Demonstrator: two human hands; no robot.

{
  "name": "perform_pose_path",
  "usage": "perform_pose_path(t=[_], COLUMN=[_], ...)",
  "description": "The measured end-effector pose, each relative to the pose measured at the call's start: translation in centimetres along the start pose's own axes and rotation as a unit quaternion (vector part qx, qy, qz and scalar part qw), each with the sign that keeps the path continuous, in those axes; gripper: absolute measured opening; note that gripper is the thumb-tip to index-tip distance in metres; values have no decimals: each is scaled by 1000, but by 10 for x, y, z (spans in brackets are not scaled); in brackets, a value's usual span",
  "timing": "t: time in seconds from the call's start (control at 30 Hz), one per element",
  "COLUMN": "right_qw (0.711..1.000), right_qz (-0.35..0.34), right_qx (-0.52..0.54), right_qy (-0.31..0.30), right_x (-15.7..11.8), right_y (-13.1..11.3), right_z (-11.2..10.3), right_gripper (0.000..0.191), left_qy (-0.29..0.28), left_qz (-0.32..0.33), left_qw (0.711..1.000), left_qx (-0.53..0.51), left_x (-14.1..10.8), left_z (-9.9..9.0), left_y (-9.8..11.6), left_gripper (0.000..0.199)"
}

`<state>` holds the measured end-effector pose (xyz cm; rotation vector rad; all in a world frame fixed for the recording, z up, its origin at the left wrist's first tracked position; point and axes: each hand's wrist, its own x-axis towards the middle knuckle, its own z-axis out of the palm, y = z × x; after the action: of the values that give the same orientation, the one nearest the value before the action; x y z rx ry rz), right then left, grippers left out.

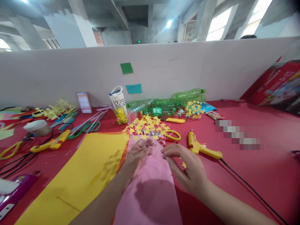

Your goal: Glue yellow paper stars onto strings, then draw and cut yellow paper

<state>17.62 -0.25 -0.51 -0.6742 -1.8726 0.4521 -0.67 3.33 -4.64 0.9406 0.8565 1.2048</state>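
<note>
Above a pink sheet (152, 193), my left hand (138, 154) is closed on a small clear plastic piece (149, 143), its fingers pinched round the lower left side. My right hand (185, 162) is just to the right, fingers curved, thumb and fingertips apart, with nothing visible between them. Many yellow stars (145, 126) lie in a cluster beyond both hands. Yellow-handled scissors (173, 135) rest beside that cluster. On the right lies a yellow glue gun (203, 148), near my right hand.
Yellow sheets (89, 165) cover the left front. Green bottles (164, 103) and a white cup (118, 104) stand or lie by the grey partition (93, 68). A second glue gun (51, 143), a round tub (37, 127) and a purple power strip (18, 190) are left.
</note>
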Motion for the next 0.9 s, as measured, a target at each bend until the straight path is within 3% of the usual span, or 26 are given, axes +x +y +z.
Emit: perform_pose_path(t=[0.27,0.47,0.67,0.9], right_qw=[1000,999,994,989], right_qz=[13,48,-35,-50], right_qx=[-11,-9,-75,-135], right_qy=[11,-6,65,-17], right_x=[-2,-7,-5,-4], right_y=[1,6,1,6], right_z=[-1,3,-1,3], right_gripper=[20,35,36,19], left_qy=[5,31,26,32], left_qz=[-4,-28,-27,-28], left_qw=[1000,999,998,999], left_qx=[-6,-30,-40,-27], left_x=[0,-1,-3,-3], left_z=[1,-1,2,4], left_y=[2,-3,4,4], left_gripper=[19,25,32,24])
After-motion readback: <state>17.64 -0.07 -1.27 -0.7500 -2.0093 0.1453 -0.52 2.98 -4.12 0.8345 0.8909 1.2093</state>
